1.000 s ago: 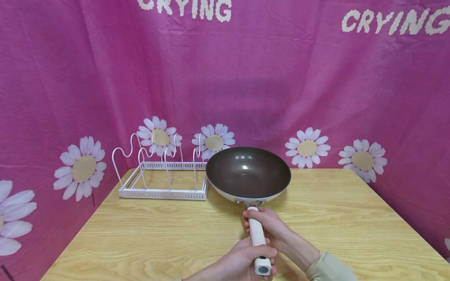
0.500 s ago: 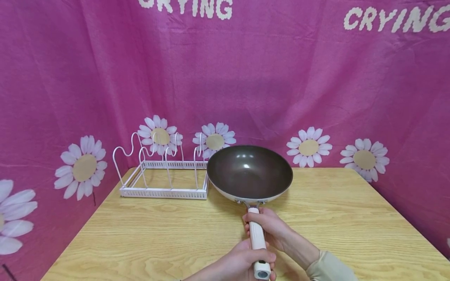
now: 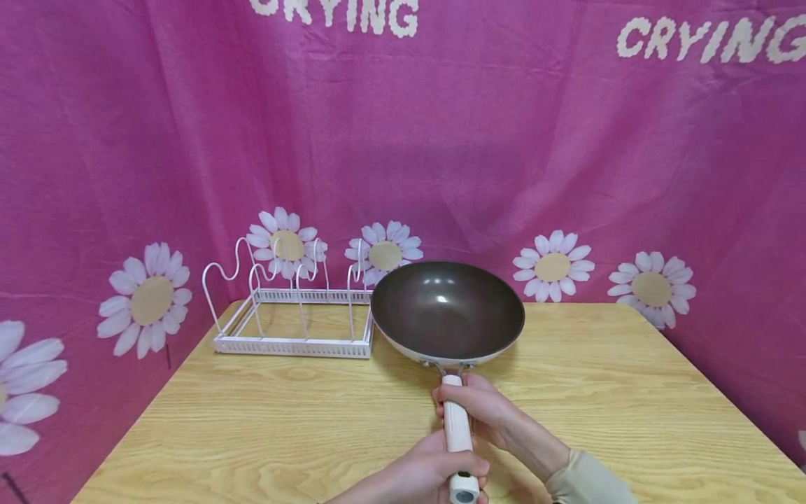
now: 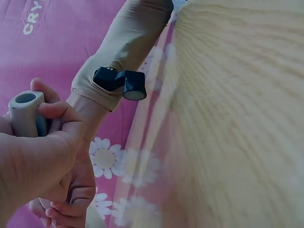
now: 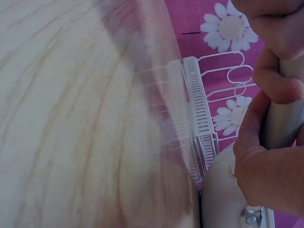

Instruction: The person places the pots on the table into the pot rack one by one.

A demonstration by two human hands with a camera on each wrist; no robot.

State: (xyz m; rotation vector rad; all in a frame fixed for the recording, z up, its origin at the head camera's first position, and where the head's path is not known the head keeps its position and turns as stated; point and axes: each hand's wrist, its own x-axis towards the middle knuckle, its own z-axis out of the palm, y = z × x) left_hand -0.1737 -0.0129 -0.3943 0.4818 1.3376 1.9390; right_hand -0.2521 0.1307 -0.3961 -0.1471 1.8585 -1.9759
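A wok (image 3: pixel 448 311) with a dark inside and a pale outside is held over the table by its long cream handle (image 3: pixel 457 427). My left hand (image 3: pixel 434 467) grips the handle near its end, thumb laid across the top. Closer to the bowl, my right hand (image 3: pixel 485 409) wraps the same handle, its thumb on top near the riveted bracket. In the left wrist view the hollow handle end (image 4: pixel 27 107) sticks out of the left fist. The right wrist view has the right hand's fingers (image 5: pixel 266 175) curled round the handle, the wok's pale outer wall (image 5: pixel 221 199) below.
A white wire pan rack (image 3: pixel 292 346) with upright wavy dividers stands on the wooden table (image 3: pixel 283 413), just left of the wok. Behind and at both sides hangs a pink cloth (image 3: pixel 453 140) printed with daisies and lettering. A black camera mount (image 4: pixel 121 83) sits on the right sleeve.
The wok bowl stays almost where it was; the handle end and both hands have shifted very slightly left. Both hands keep their grip.
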